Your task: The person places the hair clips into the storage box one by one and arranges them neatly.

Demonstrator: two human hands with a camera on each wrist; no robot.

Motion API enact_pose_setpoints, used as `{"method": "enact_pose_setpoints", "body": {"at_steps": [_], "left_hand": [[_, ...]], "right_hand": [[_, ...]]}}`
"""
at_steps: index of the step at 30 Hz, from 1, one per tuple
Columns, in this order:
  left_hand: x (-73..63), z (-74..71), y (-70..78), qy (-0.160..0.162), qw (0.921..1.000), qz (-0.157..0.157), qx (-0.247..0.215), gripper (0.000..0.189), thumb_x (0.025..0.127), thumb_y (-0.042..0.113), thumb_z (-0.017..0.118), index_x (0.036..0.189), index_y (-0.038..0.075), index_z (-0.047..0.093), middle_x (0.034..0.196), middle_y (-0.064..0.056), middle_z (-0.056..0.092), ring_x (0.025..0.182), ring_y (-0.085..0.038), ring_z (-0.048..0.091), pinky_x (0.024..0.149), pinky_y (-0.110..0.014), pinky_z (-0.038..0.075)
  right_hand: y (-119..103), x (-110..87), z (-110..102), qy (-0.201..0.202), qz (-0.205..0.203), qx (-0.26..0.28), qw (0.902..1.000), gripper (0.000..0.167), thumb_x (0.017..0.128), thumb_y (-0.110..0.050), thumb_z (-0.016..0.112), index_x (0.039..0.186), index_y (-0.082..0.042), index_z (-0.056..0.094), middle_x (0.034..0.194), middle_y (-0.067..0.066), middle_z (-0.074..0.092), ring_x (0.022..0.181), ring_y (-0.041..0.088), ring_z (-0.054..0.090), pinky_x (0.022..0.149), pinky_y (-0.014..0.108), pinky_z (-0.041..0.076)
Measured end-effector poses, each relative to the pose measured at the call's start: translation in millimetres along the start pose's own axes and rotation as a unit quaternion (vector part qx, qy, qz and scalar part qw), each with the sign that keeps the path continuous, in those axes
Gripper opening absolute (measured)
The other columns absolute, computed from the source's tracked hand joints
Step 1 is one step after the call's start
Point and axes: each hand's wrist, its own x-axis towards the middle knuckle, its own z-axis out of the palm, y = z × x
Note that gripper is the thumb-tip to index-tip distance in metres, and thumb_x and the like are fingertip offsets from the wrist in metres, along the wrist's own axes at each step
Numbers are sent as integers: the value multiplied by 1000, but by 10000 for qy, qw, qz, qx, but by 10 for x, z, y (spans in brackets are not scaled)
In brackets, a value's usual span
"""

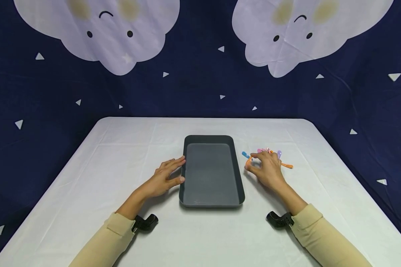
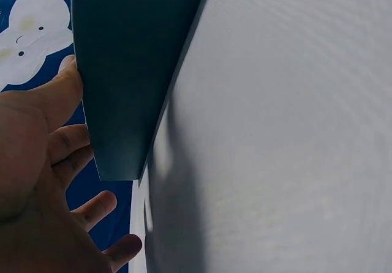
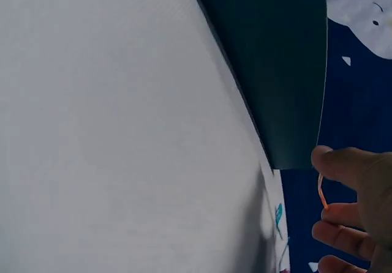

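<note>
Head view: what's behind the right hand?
Small pink, purple and orange pieces show past the right hand; whatever else it covers, including their full number, can't be seen.

Cloud-print backdrop (image 1: 200, 81) and white table (image 1: 87, 207) suggest a studio.

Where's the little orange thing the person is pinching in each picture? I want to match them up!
Head: right of the middle, the orange piece is pinched in the right grip, beside the tray.
Left wrist: not in this picture; the tray is upper left.
Right wrist: lower right, the orange piece is below the tray.
Shared landmark: the dark tray.
</note>
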Motion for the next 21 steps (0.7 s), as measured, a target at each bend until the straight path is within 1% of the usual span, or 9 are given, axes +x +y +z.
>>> {"method": "enact_pose_setpoints", "body": {"at_steps": [2, 4, 8, 10, 14, 17, 21], "left_hand": [[-1, 1, 3, -8, 10000, -17, -37, 63, 92, 30, 60, 146, 10, 35, 157, -3, 25, 144, -37, 15, 107, -67, 10], [-2, 2, 5, -13, 10000, -45, -51, 63, 92, 29, 60, 146, 10, 35, 157, -2, 25, 144, -37, 15, 106, -68, 9], [-3, 2, 11, -14, 9999, -94, -41, 63, 92, 30, 59, 147, 10, 34, 157, -2, 25, 144, -36, 15, 105, -70, 7], [-3, 1, 13, -10, 9999, -99, -38, 63, 92, 31, 59, 147, 11, 34, 157, -1, 25, 144, -36, 15, 105, -70, 7], [-4, 0, 12, -4, 10000, -82, -32, 63, 92, 31, 59, 147, 12, 34, 157, -1, 25, 144, -36, 15, 105, -70, 8], [-5, 0, 10, -9, 10000, -73, -35, 63, 92, 31, 59, 147, 12, 34, 158, -1, 25, 144, -36, 15, 105, -69, 8], [-6, 2, 8, -12, 10000, -28, -27, 63, 92, 30, 59, 147, 11, 34, 157, -2, 25, 144, -36, 16, 107, -66, 11]], "right_hand": [[-36, 13, -16, -7, -52, 10, 10000, 51, 75, -30, 77, 118, -6, 64, 124, 23, 57, 112, 42, 40, 101, 61, 19], [-76, 28, -36, -26, -115, -15, 9999, 50, 75, -29, 76, 118, -6, 64, 121, 21, 59, 110, 40, 41, 100, 60, 20], [-178, 74, -85, -160, -251, 1, 9996, 51, 77, -31, 75, 121, -7, 63, 117, 16, 61, 108, 36, 42, 89, 52, 27], [-246, 98, -114, -211, -326, 59, 9992, 51, 78, -32, 75, 122, -8, 63, 117, 15, 61, 107, 34, 43, 87, 49, 27], [-387, 169, -147, -172, -553, 164, 9982, 52, 76, -31, 76, 121, -8, 63, 117, 14, 61, 104, 31, 44, 84, 43, 28], [-496, 239, -162, -242, -723, 202, 9969, 53, 75, -31, 76, 121, -7, 63, 118, 13, 61, 105, 30, 44, 84, 43, 28], [-638, 330, -156, -439, -931, 244, 9944, 53, 76, -32, 77, 121, -8, 63, 117, 12, 62, 108, 31, 45, 88, 45, 29]]}}
